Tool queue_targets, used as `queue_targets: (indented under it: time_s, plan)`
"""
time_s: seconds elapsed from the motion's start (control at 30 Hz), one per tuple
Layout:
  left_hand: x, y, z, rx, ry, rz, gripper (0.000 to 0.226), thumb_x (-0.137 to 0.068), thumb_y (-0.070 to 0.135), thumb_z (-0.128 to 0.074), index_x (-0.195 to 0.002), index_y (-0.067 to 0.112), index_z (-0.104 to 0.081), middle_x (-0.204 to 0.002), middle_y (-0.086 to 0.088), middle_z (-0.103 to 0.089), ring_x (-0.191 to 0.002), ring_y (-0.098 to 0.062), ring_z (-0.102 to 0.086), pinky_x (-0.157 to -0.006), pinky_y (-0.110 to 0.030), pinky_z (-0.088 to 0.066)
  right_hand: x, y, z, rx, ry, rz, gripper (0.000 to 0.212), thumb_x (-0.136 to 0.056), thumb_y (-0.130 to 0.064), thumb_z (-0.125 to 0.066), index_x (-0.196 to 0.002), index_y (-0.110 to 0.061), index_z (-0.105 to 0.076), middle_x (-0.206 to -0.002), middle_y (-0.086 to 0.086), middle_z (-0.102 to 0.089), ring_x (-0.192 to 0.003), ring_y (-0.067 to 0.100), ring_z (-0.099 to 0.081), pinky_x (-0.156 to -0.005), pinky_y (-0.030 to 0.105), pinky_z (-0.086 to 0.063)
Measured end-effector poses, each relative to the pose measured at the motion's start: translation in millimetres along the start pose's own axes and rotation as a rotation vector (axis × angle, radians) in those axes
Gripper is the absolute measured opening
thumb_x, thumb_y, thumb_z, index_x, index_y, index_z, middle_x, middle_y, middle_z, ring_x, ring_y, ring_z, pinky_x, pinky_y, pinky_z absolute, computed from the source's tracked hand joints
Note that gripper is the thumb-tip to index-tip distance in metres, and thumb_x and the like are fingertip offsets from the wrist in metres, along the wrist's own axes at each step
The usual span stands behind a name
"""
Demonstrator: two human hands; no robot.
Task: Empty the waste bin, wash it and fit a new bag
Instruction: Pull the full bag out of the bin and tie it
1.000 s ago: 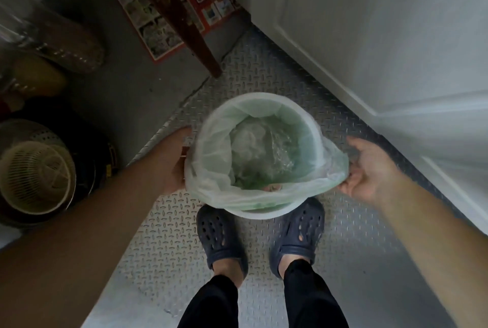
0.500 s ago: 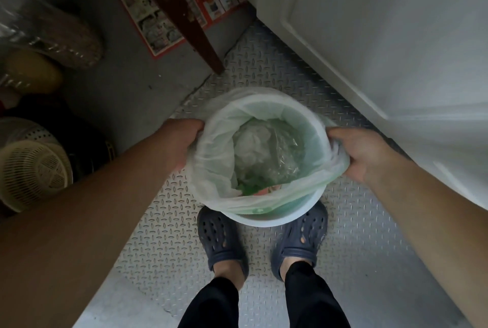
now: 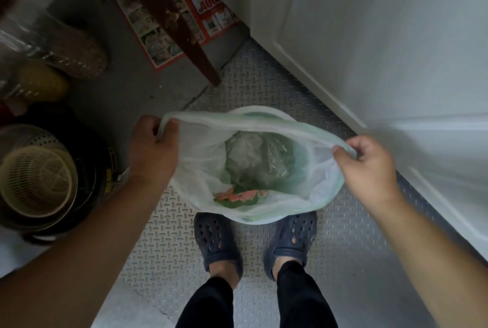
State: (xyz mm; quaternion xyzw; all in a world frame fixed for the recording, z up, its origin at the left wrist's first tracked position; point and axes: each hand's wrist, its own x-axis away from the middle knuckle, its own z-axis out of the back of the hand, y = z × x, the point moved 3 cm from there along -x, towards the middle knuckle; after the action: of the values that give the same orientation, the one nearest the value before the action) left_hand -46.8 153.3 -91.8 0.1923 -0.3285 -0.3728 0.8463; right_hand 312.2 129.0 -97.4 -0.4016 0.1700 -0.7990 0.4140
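A pale green bin bag (image 3: 200,158) holds crumpled plastic and pink-and-green scraps (image 3: 240,195). It is pulled up off the round white waste bin (image 3: 266,219), of which only a strip of rim shows under the bag, just ahead of my feet. My left hand (image 3: 151,142) grips the bag's left edge in a fist. My right hand (image 3: 367,164) pinches the right edge between thumb and fingers. The bag's mouth is stretched wide between both hands.
A white door (image 3: 383,50) runs along the right. A brown wooden leg (image 3: 179,26) slants down ahead, over a red printed flyer (image 3: 208,18). Stacked colanders and pots (image 3: 37,177) sit at the left. The floor under my dark clogs (image 3: 216,240) is metal tread plate.
Both hands went from the bin's sides to the bag's edges and lifted them off the rim. The bag mouth is now stretched wider and higher, exposing the scraps inside.
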Motion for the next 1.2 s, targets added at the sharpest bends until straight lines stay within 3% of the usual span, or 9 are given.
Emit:
queue_targets:
  time_s: [0.23,0.37,0.47,0.67,0.8,0.87,0.93,1.07,1.2]
  plan:
    - [9,-55,12,0.305,-0.164,0.267,0.041,-0.087,0.06,-0.052,-0.108,0.026,-0.065,-0.103,0.004,-0.071,-0.09,-0.011,-0.067,-0.069,-0.029,-0.05,21,27,9,-0.489,-0.056,-0.173,0.027,-0.081,-0.051,-0.061,-0.088,-0.026,-0.068,-0.095,-0.005,-0.073,-0.071,0.012,-0.069,-0.053,0.023,-0.054]
    - [19,-121,0,0.02,-0.266,0.457,0.03,-0.096,0.025,-0.055,-0.123,0.017,-0.063,-0.113,-0.007,-0.069,-0.083,-0.016,-0.065,-0.063,-0.029,-0.05,28,77,0,-0.532,0.0,-0.445,0.02,-0.091,-0.014,-0.055,-0.11,-0.013,-0.063,-0.114,0.014,-0.07,-0.085,0.029,-0.067,-0.059,0.032,-0.056]
    - [39,-147,-19,-0.312,-0.59,0.283,0.061,-0.087,0.03,-0.075,-0.142,0.025,-0.048,-0.142,-0.002,-0.054,-0.118,-0.022,-0.059,-0.084,-0.034,-0.053,36,95,-23,-0.017,-0.371,-0.179,0.046,-0.084,-0.015,-0.074,-0.121,-0.034,-0.055,-0.128,-0.003,-0.06,-0.104,0.012,-0.062,-0.084,0.037,-0.053]
    - [31,-114,-35,-0.086,-0.728,0.206,0.081,-0.071,0.056,-0.078,-0.143,0.044,-0.041,-0.143,0.015,-0.052,-0.128,-0.013,-0.049,-0.108,-0.046,-0.043,15,53,-35,-0.151,-0.564,0.205,0.051,-0.062,-0.038,-0.087,-0.108,-0.027,-0.069,-0.104,-0.001,-0.072,-0.099,0.015,-0.069,-0.085,0.036,-0.059]
    - [23,-107,-35,-0.075,-0.833,0.277,0.067,-0.06,0.051,-0.082,-0.122,0.041,-0.06,-0.105,0.025,-0.069,-0.104,-0.005,-0.058,-0.092,-0.032,-0.048,-4,36,-40,-0.103,-0.61,0.2,0.027,-0.062,-0.033,-0.078,-0.085,-0.038,-0.066,-0.079,-0.016,-0.065,-0.077,-0.002,-0.06,-0.074,0.034,-0.05]
    - [16,-107,-33,-0.016,-0.699,0.346,0.029,-0.082,0.016,-0.073,-0.109,0.019,-0.064,-0.063,0.014,-0.065,-0.073,-0.007,-0.054,-0.067,-0.023,-0.044,-13,31,-41,0.031,-0.568,0.278,0.083,-0.057,-0.041,-0.09,-0.128,-0.038,-0.048,-0.135,-0.003,-0.054,-0.128,0.007,-0.046,-0.113,0.038,-0.033]
    - [12,-104,-33,-0.077,-0.634,0.332,0.018,-0.092,-0.007,-0.059,-0.088,0.01,-0.063,-0.051,0.012,-0.056,-0.059,-0.006,-0.052,-0.054,-0.02,-0.042,-14,26,-40,0.21,-0.511,0.36,0.112,-0.054,-0.054,-0.088,-0.148,-0.04,-0.03,-0.161,-0.011,-0.011,-0.148,0.0,-0.007,-0.121,0.023,-0.008]
    - [14,-69,-40,-0.033,-0.667,0.187,0.031,-0.092,-0.001,-0.064,-0.069,0.018,-0.054,-0.046,0.015,-0.059,-0.052,-0.001,-0.057,-0.046,-0.01,-0.044,-8,11,-37,0.041,-0.449,0.328,0.088,-0.056,-0.058,-0.08,-0.135,-0.045,-0.043,-0.155,-0.011,-0.021,-0.146,0.014,-0.025,-0.122,0.041,-0.02]
    - [17,-32,-46,0.223,-0.531,0.031,0.011,-0.096,0.008,-0.062,-0.089,0.015,-0.066,-0.078,0.008,-0.071,-0.074,0.008,-0.066,-0.063,-0.009,-0.051,-5,-4,-43,-0.013,-0.329,0.396,0.028,-0.076,-0.047,-0.067,-0.1,-0.056,-0.054,-0.136,-0.009,-0.046,-0.144,0.018,-0.028,-0.122,0.047,-0.02]
